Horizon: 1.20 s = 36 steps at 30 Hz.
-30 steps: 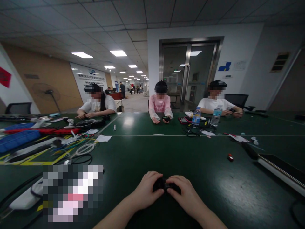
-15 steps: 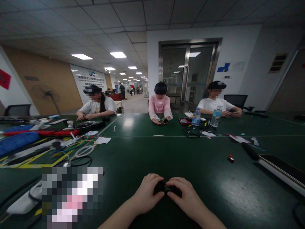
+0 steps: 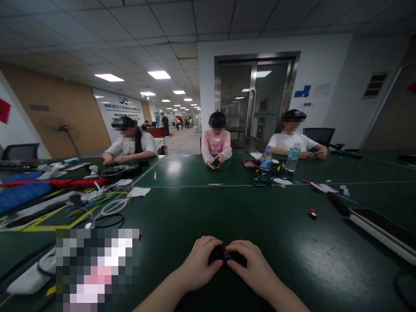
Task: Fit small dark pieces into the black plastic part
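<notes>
Close in front of me on the green table point(image 3: 182, 212), my left hand point(image 3: 203, 262) and my right hand point(image 3: 248, 264) face each other around a small black object point(image 3: 225, 255). Fingers and thumb of each hand are closed on one end of it. Its dark middle shows between my thumbs, but the ends are covered by my fingers, and I cannot make out its kind.
Cables, a blue tray point(image 3: 24, 195) and a white power strip point(image 3: 30, 271) crowd the left side. A small red-and-silver item point(image 3: 312, 214) and a flat white-edged device point(image 3: 383, 234) lie at right. Two bottles point(image 3: 266, 159) stand farther back. Three people sit opposite.
My hands keep nearly the same hold and place. The view has shifted slightly. Across the table, the middle person's hands have drawn together around a dark object.
</notes>
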### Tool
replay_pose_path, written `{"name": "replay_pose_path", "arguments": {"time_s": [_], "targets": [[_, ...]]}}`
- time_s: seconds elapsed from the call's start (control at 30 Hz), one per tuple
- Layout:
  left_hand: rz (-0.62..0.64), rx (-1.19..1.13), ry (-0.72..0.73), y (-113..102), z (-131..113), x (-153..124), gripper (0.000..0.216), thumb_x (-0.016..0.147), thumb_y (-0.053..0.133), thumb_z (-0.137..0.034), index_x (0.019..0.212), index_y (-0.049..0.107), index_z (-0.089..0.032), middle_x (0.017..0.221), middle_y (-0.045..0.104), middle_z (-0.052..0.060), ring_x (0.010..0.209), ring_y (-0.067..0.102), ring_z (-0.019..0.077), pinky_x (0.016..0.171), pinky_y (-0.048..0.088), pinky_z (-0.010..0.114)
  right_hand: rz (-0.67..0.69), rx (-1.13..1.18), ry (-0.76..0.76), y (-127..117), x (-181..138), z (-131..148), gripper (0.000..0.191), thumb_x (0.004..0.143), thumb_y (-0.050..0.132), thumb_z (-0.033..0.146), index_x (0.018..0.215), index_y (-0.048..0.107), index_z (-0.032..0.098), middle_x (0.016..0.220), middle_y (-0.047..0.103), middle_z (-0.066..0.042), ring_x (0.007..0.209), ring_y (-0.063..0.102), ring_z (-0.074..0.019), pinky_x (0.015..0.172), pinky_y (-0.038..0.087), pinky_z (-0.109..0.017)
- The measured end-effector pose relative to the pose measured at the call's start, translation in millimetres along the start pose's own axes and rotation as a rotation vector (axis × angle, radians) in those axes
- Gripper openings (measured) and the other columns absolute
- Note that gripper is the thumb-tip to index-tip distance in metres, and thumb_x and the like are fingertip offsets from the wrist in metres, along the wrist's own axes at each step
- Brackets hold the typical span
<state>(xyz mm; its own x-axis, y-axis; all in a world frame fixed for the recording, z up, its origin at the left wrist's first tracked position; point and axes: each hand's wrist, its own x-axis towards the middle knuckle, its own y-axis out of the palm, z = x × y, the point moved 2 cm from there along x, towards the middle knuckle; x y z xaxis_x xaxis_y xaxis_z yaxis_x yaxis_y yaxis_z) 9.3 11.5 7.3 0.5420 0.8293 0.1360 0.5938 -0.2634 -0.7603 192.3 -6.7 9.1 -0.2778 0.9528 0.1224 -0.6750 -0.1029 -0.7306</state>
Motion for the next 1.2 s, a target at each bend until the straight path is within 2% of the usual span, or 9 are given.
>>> {"name": "replay_pose_path", "arguments": {"time_s": [0.4,0.6,0.8,1.2], "targets": [[-0.016,0.007,0.004,3.0,4.5,-0.5,0.046,0.076,0.06,-0.023,0.121,0.049,-0.022,0.12,0.053,0.008,0.112,0.046,0.0256,0.098,0.035,0.041,-0.022,-0.014,-0.035,1.7,0.1,-2.0,0.022,0.077,0.06,0.029,0.098,0.066,0.029,0.108,0.065,-0.002,0.105,0.055,-0.0223,0.093,0.039,-0.039],[-0.009,0.009,0.021,1.9,3.6,-0.9,0.038,0.078,0.057,-0.022,0.116,0.052,-0.023,0.117,0.054,0.007,0.11,0.047,0.0248,0.097,0.036,0.04,-0.017,-0.011,-0.027,2.2,0.9,-2.6,0.021,0.078,0.06,0.031,0.098,0.065,0.031,0.108,0.065,-0.001,0.106,0.054,-0.0228,0.094,0.038,-0.039],[-0.017,-0.002,0.012,3.2,5.6,-0.7,0.043,0.077,0.059,-0.024,0.119,0.05,-0.022,0.12,0.052,0.008,0.112,0.046,0.0253,0.097,0.035,0.04,-0.011,0.002,-0.02,1.6,-0.4,-1.0,0.021,0.078,0.06,0.031,0.098,0.065,0.031,0.109,0.064,-0.001,0.107,0.054,-0.0224,0.094,0.037,-0.039],[-0.011,-0.002,-0.006,2.8,3.8,-0.3,0.038,0.076,0.06,-0.022,0.114,0.054,-0.021,0.117,0.054,0.007,0.108,0.047,0.0237,0.095,0.037,0.037,-0.014,-0.004,-0.011,1.1,0.0,-1.0,0.021,0.078,0.06,0.03,0.097,0.066,0.031,0.11,0.064,-0.001,0.108,0.054,-0.0224,0.095,0.036,-0.039]]}}
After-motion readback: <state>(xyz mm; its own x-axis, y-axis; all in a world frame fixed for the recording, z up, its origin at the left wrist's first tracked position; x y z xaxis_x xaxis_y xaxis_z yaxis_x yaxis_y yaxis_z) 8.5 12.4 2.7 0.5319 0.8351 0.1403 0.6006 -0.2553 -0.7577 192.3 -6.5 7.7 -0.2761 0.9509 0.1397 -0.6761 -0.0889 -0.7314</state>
